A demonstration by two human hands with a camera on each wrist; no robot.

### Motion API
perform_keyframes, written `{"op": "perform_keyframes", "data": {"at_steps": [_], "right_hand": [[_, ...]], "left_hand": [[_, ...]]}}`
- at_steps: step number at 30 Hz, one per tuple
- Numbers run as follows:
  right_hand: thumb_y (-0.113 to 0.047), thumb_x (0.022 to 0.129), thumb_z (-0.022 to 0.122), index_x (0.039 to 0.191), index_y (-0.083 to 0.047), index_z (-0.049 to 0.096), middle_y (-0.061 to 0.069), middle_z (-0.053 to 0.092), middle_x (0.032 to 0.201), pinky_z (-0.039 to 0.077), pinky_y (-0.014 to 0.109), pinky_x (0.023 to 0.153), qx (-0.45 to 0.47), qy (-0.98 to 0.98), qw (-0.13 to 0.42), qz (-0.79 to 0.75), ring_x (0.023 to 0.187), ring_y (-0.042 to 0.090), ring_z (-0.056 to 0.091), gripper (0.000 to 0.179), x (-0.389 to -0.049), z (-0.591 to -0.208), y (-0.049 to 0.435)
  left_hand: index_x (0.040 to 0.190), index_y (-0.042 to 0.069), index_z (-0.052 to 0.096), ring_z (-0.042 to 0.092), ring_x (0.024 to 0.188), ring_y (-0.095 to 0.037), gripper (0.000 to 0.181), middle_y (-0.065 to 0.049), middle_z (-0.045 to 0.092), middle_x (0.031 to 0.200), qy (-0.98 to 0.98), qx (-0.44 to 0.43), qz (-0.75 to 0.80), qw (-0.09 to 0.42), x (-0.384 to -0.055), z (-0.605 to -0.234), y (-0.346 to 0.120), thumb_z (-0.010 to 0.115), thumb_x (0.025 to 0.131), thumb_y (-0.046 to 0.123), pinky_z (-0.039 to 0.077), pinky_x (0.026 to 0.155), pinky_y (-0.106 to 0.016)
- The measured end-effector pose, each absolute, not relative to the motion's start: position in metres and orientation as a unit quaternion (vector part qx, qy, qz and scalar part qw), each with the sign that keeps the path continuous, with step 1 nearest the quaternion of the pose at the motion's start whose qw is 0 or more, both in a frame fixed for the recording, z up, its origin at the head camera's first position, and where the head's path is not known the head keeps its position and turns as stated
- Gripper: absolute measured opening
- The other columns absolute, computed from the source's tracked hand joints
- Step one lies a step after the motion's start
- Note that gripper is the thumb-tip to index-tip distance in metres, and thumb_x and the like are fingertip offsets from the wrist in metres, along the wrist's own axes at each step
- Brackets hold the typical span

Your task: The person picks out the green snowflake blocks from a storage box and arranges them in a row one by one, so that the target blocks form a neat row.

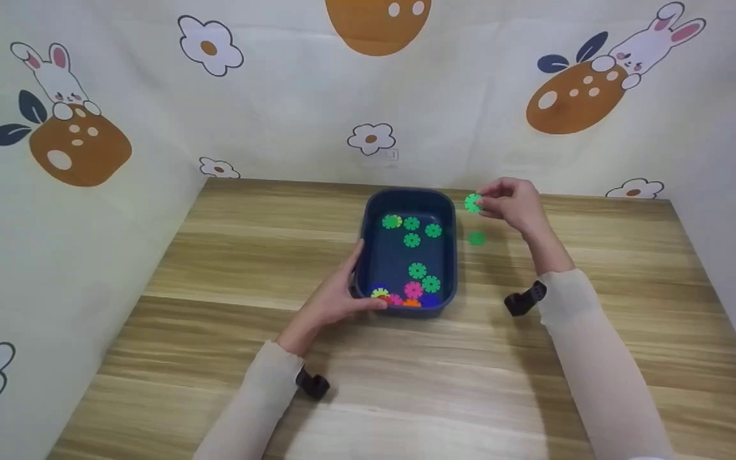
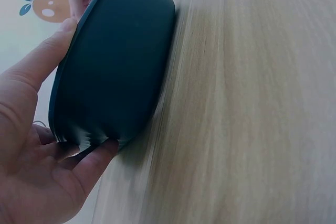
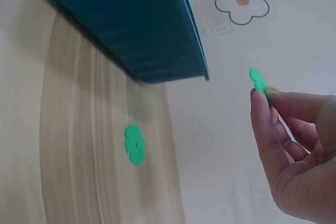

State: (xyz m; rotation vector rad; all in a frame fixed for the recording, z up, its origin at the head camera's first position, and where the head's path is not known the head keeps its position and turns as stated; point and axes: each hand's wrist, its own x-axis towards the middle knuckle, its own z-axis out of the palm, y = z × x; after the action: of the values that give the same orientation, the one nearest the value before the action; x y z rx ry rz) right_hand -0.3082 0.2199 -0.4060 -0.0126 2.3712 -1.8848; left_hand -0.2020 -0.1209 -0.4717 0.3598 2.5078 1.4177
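A dark blue plastic bin [image 1: 410, 199] stands on the wooden table, with several green, pink, yellow, orange and blue notched discs inside. My left hand [image 1: 336, 295] grips its near left corner, thumb along the near rim and fingers against the left side; the left wrist view shows that hand [image 2: 47, 145] on the bin wall [image 2: 118, 56]. Beyond the bin's right side, my right hand [image 1: 513, 206] pinches a green notched disc [image 1: 472, 203] between thumb and fingertips, held above the table in the right wrist view. Another green disc [image 3: 135, 145] lies flat on the table beside the bin.
The wooden table [image 1: 246, 255] ends at the back against a pale cloth [image 1: 291, 115] printed with rabbits, oranges and flowers. Similar cloth hangs along the left and right sides. A small black camera [image 1: 524, 299] sits on the right wrist, another [image 1: 312, 383] on the left.
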Motion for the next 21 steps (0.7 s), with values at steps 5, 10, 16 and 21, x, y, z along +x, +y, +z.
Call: {"op": "perform_keyframes", "data": {"at_steps": [5,10,16,21], "right_hand": [[0.0,0.092,0.066,0.115,0.012,0.059,-0.003,0.065,0.083,0.06,0.019,0.072,0.012,0.781,0.062,-0.622,0.071,0.002,0.069,0.027,-0.31,-0.411,0.231],[0.001,0.093,0.065,0.115,0.013,0.059,-0.006,0.066,0.083,0.06,0.019,0.073,0.024,0.785,0.066,-0.616,0.071,0.002,0.068,0.025,-0.311,-0.418,0.239],[0.0,0.094,0.064,0.116,0.012,0.059,-0.008,0.065,0.084,0.06,0.019,0.076,0.034,0.792,0.07,-0.605,0.074,0.001,0.068,0.026,-0.31,-0.428,0.248],[-0.002,0.093,0.066,0.117,0.013,0.06,-0.013,0.066,0.079,0.06,0.018,0.073,0.033,0.807,0.063,-0.587,0.072,-0.001,0.066,0.029,-0.309,-0.437,0.254]], "left_hand": [[0.162,0.022,0.008,0.019,0.155,-0.028,0.119,-0.007,0.013,0.169,0.854,0.123,0.492,0.119,-0.202,-0.472,-0.121,0.088,0.075,0.032,0.018,0.126,-0.049],[0.162,0.022,0.008,0.019,0.155,-0.029,0.119,-0.007,0.013,0.169,0.855,0.123,0.49,0.119,-0.202,-0.472,-0.121,0.089,0.075,0.034,0.018,0.126,-0.049],[0.162,0.022,0.009,0.023,0.153,-0.029,0.12,-0.008,0.016,0.168,0.859,0.123,0.482,0.119,-0.201,-0.47,-0.122,0.089,0.073,0.035,0.022,0.126,-0.048],[0.162,0.022,0.009,0.023,0.153,-0.03,0.12,-0.009,0.016,0.168,0.858,0.121,0.484,0.123,-0.201,-0.469,-0.122,0.089,0.074,0.036,0.022,0.125,-0.049]]}}
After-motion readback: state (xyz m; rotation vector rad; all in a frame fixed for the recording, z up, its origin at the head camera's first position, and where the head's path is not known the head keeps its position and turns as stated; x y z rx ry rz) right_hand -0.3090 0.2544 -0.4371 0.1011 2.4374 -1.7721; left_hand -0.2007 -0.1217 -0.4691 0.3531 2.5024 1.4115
